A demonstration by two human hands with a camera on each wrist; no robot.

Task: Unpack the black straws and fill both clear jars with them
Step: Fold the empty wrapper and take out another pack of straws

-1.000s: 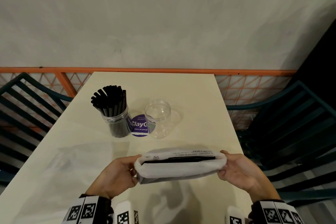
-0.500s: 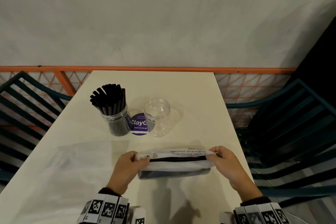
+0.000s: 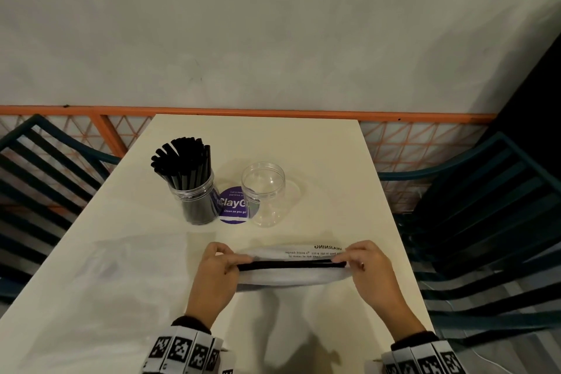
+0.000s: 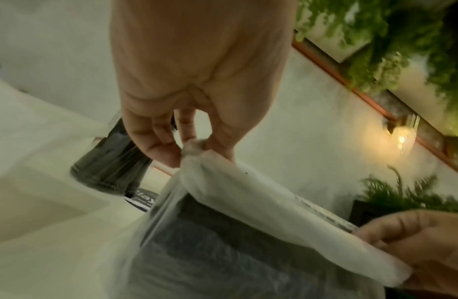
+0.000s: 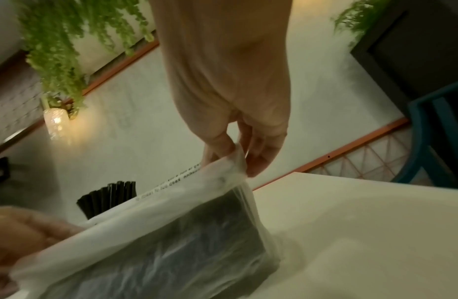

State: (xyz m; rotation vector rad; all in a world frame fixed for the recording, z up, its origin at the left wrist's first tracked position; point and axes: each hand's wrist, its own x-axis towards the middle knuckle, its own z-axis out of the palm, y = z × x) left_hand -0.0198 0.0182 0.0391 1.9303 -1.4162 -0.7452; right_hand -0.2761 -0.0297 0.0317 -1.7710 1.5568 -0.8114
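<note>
A translucent plastic bag (image 3: 288, 275) of black straws (image 3: 291, 265) stands on the cream table (image 3: 334, 161) in front of me. My left hand (image 3: 218, 270) pinches its left top corner (image 4: 194, 149) and my right hand (image 3: 364, 264) pinches its right top corner (image 5: 235, 159). The bag's mouth is pulled into a narrow slit showing the straw ends. Behind it, a clear jar (image 3: 197, 200) at the left is packed with black straws. A second clear jar (image 3: 264, 194) to its right holds nothing.
A purple round sticker (image 3: 232, 206) lies on the table between the jars. A flat clear plastic sheet (image 3: 121, 270) lies at the left. Dark teal chairs (image 3: 485, 222) flank the table on both sides. An orange rail (image 3: 273, 112) runs behind.
My hands have moved away from me and drawn apart, stretching the bag's mouth from a wide opening into a narrow slit. The jars have not moved.
</note>
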